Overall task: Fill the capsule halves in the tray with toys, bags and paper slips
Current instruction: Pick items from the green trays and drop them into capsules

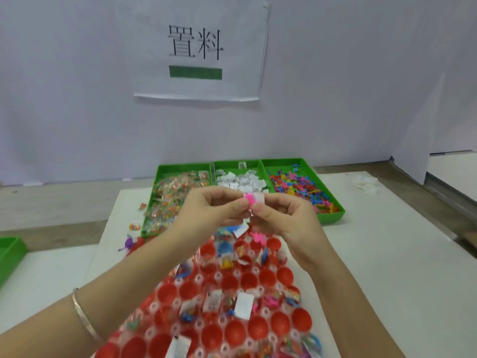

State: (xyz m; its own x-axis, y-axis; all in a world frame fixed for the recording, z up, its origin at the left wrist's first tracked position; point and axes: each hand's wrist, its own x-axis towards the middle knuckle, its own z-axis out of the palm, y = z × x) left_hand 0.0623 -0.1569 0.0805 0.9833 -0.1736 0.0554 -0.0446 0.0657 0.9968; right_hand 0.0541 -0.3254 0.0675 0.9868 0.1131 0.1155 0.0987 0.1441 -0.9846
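A pink toy [249, 198] and a white slip [259, 197] are held together in the air above the far end of the tray [198, 277]. The toy lies against the slip's left edge. The left hand [211, 210] pinches the toy between thumb and forefinger. The right hand [284, 215] pinches the slip the same way. Each grip is narrow, and the fingertips of the two hands almost meet. A thin bracelet [82, 316] circles the left wrist.

Below the hands, the clear tray lies on the bench [387, 267] and carries rows of red halves [235, 332]. Some halves already hold bright toys, small bags or white slips, mostly in the far rows and in a band across the middle. Others show only bare red insides. The nearest rows are blurred.

Beyond the tray, three green bins stand side by side against the wall. The left bin [180, 166] holds clear bags [175, 195], and a few have spilled beside it. The middle bin [232, 163] holds white slips [240, 183], and the right bin [333, 215] holds coloured toys [299, 186]. The corner of a fourth bin [10, 251] shows at the left edge. A white wad [365, 183] lies far right. A sign [196, 50] hangs on the wall above.
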